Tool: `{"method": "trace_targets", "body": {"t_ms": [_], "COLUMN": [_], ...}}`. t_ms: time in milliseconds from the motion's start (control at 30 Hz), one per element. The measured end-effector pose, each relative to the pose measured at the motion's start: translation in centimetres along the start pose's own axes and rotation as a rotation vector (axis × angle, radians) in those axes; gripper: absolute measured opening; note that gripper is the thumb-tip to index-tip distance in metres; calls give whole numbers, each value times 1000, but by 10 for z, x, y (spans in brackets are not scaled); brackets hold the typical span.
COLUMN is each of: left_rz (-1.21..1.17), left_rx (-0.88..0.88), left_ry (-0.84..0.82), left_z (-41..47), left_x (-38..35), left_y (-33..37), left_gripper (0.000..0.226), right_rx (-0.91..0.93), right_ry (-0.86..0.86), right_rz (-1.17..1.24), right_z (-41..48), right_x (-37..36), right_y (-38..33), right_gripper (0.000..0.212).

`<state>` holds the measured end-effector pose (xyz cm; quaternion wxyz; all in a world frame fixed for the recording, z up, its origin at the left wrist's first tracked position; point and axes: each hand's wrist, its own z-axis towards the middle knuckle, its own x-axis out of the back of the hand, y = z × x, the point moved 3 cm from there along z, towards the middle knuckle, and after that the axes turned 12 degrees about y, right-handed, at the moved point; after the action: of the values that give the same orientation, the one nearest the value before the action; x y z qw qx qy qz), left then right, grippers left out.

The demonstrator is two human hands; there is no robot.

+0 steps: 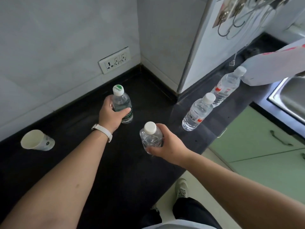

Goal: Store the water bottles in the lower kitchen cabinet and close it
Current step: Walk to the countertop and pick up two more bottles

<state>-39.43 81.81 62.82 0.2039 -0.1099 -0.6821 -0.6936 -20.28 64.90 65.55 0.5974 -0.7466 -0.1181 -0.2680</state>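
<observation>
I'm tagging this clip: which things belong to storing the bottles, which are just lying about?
Job: green-label bottle, gripped by left hand; clear bottle, gripped by right hand; near red-label bottle; far red-label bottle; green cabinet.
Lying about: paper cup; wall socket; sink.

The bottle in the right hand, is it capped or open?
Capped: a white cap sits on the bottle that the right hand holds.

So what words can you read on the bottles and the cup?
Nothing is clear enough to quote.
Green-capped bottle: script on cap, label print, both blurred.
White-capped held bottle: nothing readable.
Near red-labelled bottle, far red-labelled bottle: print too small.
Paper cup: dark mark, too small.
White object, far right: red marks, blurred.
</observation>
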Motion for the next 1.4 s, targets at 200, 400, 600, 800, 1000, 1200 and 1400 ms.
{"method": "trace_targets", "body": {"t_ms": [200,400,600,800,1000,1200,1400], "left_rz": [-15,-11,-7,-27,-53,-65,-59], "left_rx": [21,28,92,186,262,361,436], "left_ry": [61,102,231,416,628,807,999], "left_z": [-32,-77,-132,-198,-272,-363,-471], "left_x": [18,49,71,83,104,130,169], "left_y": [6,17,36,56,64,60,55], "left_gripper": [51,53,58,56,52,55,59], "right_rx": [11,44,169,269,354,447,578], "right_ry": [18,-77,-187,-347,-519,-655,-817], "right_rz": [-2,52,104,181,257,208,177], "right_z": [0,-1,-13,-25,-50,-98,-179], "right_x": [0,6,28,47,45,28,0], "right_y": [3,0,-18,-24,-30,-36,-52], "right_gripper": [70,65,60,59,57,61,60]}}
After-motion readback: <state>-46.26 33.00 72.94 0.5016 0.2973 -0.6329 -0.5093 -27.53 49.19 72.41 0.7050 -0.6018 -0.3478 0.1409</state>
